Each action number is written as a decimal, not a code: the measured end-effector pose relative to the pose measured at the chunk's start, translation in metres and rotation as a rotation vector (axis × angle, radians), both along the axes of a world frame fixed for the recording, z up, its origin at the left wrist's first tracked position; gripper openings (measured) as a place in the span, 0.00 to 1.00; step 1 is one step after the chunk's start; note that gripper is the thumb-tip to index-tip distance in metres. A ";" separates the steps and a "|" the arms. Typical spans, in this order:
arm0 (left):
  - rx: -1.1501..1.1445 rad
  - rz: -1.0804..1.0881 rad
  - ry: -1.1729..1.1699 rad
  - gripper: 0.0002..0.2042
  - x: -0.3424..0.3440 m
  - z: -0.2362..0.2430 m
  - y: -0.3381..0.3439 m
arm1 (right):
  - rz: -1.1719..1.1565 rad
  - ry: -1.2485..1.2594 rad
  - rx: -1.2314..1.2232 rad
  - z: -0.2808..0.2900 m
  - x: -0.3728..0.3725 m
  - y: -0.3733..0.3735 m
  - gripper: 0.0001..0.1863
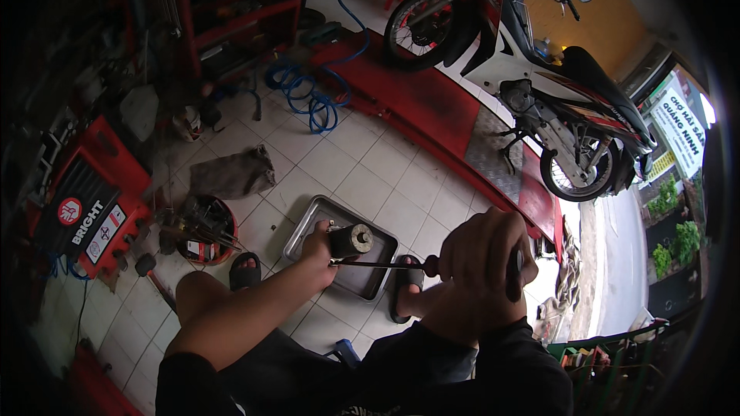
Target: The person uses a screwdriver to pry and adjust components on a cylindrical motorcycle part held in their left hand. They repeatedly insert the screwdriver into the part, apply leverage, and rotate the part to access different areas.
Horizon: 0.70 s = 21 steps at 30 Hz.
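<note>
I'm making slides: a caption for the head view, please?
Left hand holds a cylinder over a metal tray; right hand, a screwdriver.

A black short-sleeved shirt (196, 381) fills the frame's lower edge, with pale lettering (376, 410) at bottom centre; dark shorts (297, 366), black open-toed sandals (402, 293) near the middle.

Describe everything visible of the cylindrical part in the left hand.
The cylindrical part looks metallic, dark along its side, with a paler, mottled end face and a small central nub. It lies sideways, that face turned right, gripped by the left hand over the grey tray. A thin tool shaft passes close below in view; contact is unclear.
</note>
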<state>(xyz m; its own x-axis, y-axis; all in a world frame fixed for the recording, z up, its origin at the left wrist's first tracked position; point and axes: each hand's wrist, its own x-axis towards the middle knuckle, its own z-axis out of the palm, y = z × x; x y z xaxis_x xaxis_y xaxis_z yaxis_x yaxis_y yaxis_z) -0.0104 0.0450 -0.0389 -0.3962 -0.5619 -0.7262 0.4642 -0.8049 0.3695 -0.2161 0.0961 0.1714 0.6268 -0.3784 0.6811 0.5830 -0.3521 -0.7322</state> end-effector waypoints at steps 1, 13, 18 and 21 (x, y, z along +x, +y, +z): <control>0.005 -0.045 0.004 0.20 -0.002 0.006 0.005 | 0.055 0.005 -0.025 0.004 -0.001 0.005 0.13; 0.025 -0.209 -0.111 0.18 -0.007 -0.004 0.044 | 0.172 -0.183 0.004 -0.032 0.035 0.041 0.16; 0.028 -0.104 -0.108 0.18 0.000 0.001 0.034 | -0.054 -0.107 0.009 -0.001 0.044 0.034 0.18; 0.017 -0.107 -0.143 0.18 0.002 -0.004 0.034 | -0.112 -0.079 0.056 -0.001 0.046 0.038 0.18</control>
<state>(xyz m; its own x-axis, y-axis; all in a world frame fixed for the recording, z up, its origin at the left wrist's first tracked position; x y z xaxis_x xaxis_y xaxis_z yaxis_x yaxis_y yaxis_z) -0.0087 0.0788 -0.0425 -0.3449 -0.5094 -0.7884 0.3193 -0.8535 0.4118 -0.1697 0.1345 0.1706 0.5235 -0.4819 0.7027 0.5989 -0.3785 -0.7058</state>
